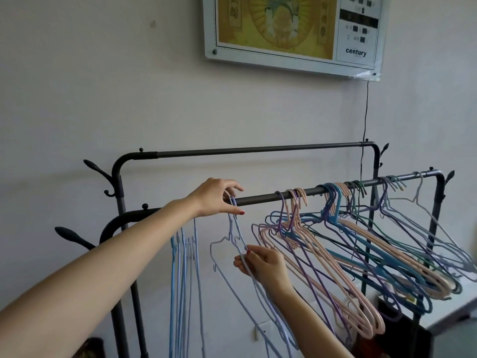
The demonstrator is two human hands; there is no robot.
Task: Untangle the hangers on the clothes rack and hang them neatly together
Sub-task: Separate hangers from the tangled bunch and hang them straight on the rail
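Head view: a dark metal clothes rack (pixel 258 200) with two horizontal rails is seen against a pale wall, the nearer rail lower than the far one (pixel 258 149). The left hand (pixel 215 197) is reached out to the nearer rail, where its thumb and fingers are pinched together around the hook of a lavender wire hanger (pixel 233 237) that is seated on the rail. The right hand (pixel 260 263) is held lower, below the rail, and its thumb and fingertips are closed on one sloping arm of what appears to be the same lavender hanger; a second thin hanger may be caught along that arm, but this cannot be told for certain.

Left of the held hanger, a small group of light blue hangers (pixel 183 267) is hung close together and seen nearly edge-on, just below the left forearm. To the right, well apart from the left hand, a tangled bunch of hangers (pixel 348 251) in pink, purple, blue and green is spread along the rail, their arms crossed over one another and splayed down towards the right. At the far right end of the rail a pale grey hanger (pixel 419 195) is hung beside the bunch.

A framed picture (pixel 291 32) marked "century" is mounted on the wall above, with a thin black cable (pixel 366 109) run down from it behind the rack.
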